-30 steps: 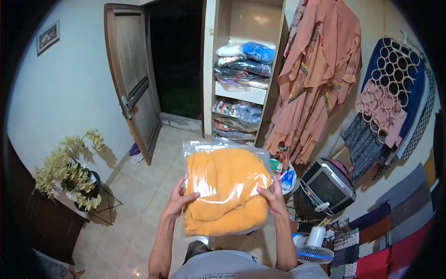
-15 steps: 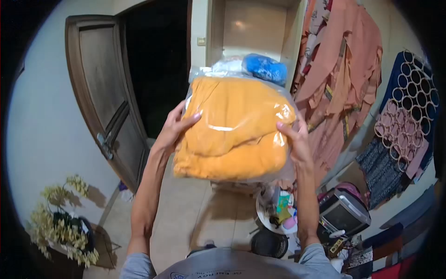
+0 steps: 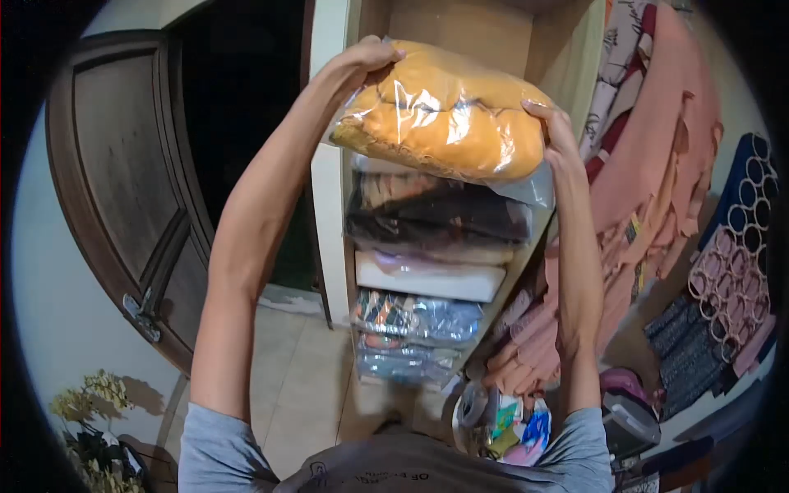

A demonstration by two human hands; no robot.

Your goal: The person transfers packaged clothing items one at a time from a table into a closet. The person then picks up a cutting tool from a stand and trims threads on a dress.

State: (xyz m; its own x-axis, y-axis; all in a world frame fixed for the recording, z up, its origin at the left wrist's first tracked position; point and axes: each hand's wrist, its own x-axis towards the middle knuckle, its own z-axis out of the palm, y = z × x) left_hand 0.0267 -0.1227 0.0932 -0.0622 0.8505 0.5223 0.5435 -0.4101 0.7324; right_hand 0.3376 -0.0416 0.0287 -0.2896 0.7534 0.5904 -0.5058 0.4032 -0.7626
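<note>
I see the left hand [image 3: 374,56] and right hand [image 3: 557,134] gripping clear-bagged orange folded cloth [image 3: 448,111] at the tall beige cupboard [image 3: 565,57], contact unclear.

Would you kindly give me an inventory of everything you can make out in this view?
bagged cloth: one, orange in clear plastic, between both hands
cabinet: one, pale, upper centre
upper stack: items uncountable, mostly dark, below the bagged cloth
lower stack: items uncountable, mixed colours, lower in the cabinet
door: one, brown, left
hanging garments: several, mostly peach, right
scarves: several, navy, pink and dark grey, far right on rings
mixed items: several, green, blue and pink, lower centre-right
television: one, grey, lower right, partly visible
plant: one, pale yellow, lower left
floor: one, beige, lower centre
left hand: one, bare, bag's left end
right hand: one, bare, bag's right end
sleeves: two, grey, bottom
</note>
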